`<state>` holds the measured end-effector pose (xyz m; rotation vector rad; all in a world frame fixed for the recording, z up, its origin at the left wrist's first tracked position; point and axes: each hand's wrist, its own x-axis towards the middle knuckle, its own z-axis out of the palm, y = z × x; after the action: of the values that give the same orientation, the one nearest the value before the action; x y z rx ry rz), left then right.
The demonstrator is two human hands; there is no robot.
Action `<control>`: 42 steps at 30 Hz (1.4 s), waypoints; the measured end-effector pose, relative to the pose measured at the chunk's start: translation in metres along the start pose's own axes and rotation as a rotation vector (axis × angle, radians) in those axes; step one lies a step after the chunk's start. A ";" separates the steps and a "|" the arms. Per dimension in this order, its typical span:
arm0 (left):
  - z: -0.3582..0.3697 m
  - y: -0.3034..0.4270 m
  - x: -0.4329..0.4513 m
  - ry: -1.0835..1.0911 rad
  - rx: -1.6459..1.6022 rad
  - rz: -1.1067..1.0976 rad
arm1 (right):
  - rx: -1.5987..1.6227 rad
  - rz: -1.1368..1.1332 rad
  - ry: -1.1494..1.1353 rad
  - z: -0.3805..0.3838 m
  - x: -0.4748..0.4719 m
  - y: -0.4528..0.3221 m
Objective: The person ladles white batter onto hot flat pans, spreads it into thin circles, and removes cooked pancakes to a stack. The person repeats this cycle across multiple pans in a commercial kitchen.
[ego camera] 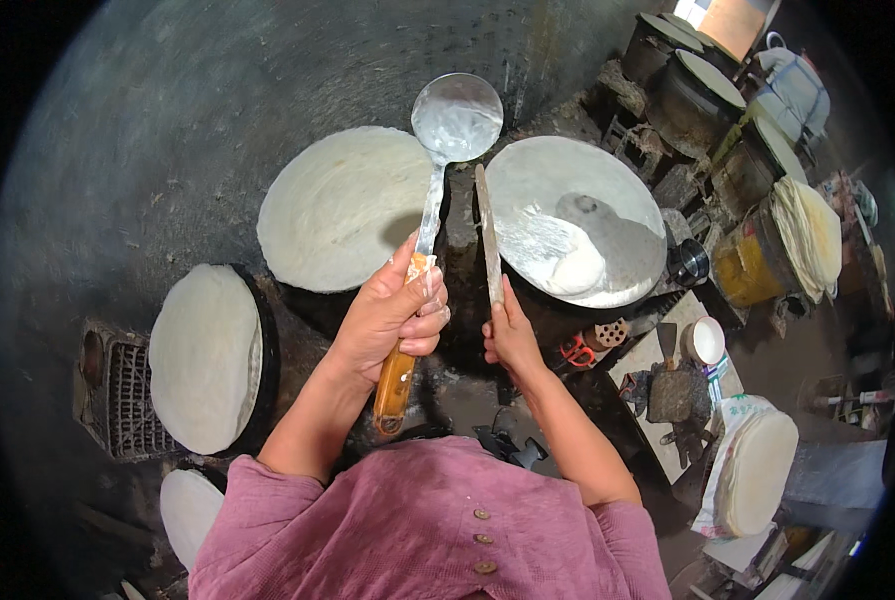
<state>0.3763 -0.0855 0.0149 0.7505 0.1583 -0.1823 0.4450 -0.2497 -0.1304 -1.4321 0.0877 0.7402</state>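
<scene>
My left hand (393,319) grips the orange handle of a metal ladle (458,124). The ladle's round bowl is coated with white batter and sits above the gap between two griddles. A flat, narrow wooden stick (486,225) is in my right hand (516,337), pointing away from me along the left rim of the right griddle (627,191). On that griddle lies a thick blob of white batter (576,264), with a thin smear to its left. A thin, pale round sheet (342,214) covers the left griddle, partly hidden behind the ladle and my left hand.
Pale round sheets (201,360) lie at left, beside a dark crate (138,394). Right of me are red-handled scissors (578,351), a hollow brick (611,334), a metal cup (689,261) and a white bowl (707,341). Stacked rounds (762,472) rest on a plastic bag.
</scene>
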 end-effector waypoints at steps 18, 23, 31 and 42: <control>0.013 -0.027 0.019 -0.043 -0.032 -0.095 | -0.378 -0.097 0.075 -0.095 -0.077 0.009; 0.015 -0.035 0.024 -0.042 -0.072 -0.106 | -0.115 0.118 0.222 -0.167 -0.082 -0.026; 0.017 -0.050 0.030 -0.017 -0.085 -0.105 | -0.287 0.047 -0.153 -0.171 -0.106 -0.004; 0.031 -0.073 0.039 0.033 -0.096 -0.105 | -0.349 0.172 -0.037 -0.214 -0.085 -0.057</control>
<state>0.4003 -0.1631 -0.0193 0.6504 0.2361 -0.2603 0.4875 -0.4773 -0.0788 -1.7575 0.0553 0.9570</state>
